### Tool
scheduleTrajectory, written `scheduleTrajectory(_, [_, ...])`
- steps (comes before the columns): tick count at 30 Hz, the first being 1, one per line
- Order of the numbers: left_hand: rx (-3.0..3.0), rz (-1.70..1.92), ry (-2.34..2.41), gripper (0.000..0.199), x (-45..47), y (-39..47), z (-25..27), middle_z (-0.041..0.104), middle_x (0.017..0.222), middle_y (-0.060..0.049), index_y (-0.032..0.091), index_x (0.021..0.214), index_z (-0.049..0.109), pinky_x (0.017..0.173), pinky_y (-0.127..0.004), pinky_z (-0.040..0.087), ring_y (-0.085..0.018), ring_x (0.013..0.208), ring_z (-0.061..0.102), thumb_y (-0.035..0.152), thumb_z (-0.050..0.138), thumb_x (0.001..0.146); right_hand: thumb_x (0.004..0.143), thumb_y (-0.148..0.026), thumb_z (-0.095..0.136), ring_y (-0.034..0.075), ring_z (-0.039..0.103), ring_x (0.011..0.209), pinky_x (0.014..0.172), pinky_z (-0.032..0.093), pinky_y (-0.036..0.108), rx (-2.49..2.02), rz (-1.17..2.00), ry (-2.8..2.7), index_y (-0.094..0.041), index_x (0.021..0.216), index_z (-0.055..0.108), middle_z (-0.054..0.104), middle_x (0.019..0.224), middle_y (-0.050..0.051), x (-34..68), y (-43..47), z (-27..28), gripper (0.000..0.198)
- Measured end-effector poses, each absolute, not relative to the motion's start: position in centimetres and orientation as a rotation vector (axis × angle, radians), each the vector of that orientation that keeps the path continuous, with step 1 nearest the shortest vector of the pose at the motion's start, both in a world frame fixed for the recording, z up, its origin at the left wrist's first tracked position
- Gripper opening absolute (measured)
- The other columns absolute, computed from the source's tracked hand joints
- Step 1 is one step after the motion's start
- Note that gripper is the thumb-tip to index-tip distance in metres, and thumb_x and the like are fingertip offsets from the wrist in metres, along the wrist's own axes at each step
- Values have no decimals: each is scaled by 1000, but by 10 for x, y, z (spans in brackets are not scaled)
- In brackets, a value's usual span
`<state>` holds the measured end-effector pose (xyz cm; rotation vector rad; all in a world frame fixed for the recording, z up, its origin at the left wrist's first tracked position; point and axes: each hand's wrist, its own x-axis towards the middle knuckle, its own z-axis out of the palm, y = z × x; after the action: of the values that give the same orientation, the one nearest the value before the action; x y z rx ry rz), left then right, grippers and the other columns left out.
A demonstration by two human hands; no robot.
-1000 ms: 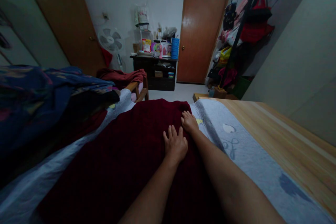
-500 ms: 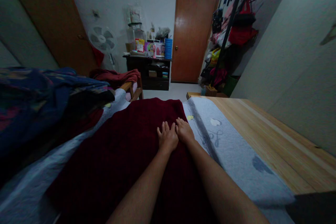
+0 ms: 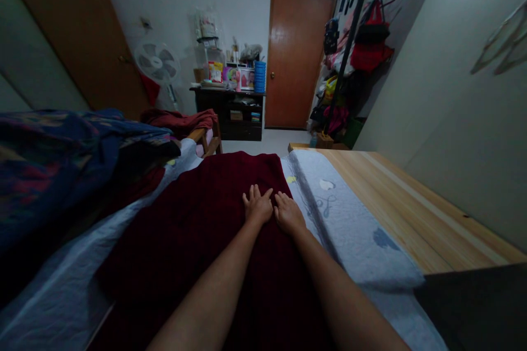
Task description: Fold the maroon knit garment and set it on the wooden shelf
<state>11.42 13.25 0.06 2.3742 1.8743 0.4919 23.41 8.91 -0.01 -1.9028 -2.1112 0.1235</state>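
Observation:
A dark red cloth or garment (image 3: 197, 219) lies spread over the bed; its exact kind is hard to make out in the dim light. My left hand (image 3: 258, 205) rests on it, palm down with the fingers spread. Close beside, my right hand (image 3: 289, 213) lies flat near the cloth's right edge, fingers stretched forward. Neither hand grips anything. Under the cloth is a light grey quilted bed cover (image 3: 349, 214) with a dark stripe and printed shapes.
Piled blue patterned fabric (image 3: 74, 159) is on the left, with a reddish cloth (image 3: 185, 120) beyond it. A bare wooden board (image 3: 403, 203) runs along the right. Farther off stand a fan (image 3: 157, 63), a dark cabinet (image 3: 206, 112) and a closed door (image 3: 296, 55).
My left hand has shifted slightly left and forward, opening a small gap from my right hand, which moved slightly nearer. The view has turned a little to the right.

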Motion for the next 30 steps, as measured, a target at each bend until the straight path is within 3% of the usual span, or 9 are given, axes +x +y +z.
scheduleTrajectory(11, [2401, 377, 1846, 56, 116, 131, 6, 31, 154, -10, 36, 141, 41, 109, -61, 16, -36, 142, 20, 54, 43, 87, 94, -36, 37, 24, 24, 142, 114, 21, 43, -1917, 132, -2153, -15, 145, 36, 32, 153, 7, 237, 37, 7, 56])
scheduleTrajectory(30, [2400, 339, 1862, 56, 117, 129, 10, 32, 153, -10, 38, 140, 42, 109, -59, 17, -35, 142, 20, 56, 42, 87, 93, -51, 38, 29, 6, 146, 116, 17, 47, -1883, 352, -2300, -21, 150, 24, 14, 158, 2, 246, -67, 21, 66])
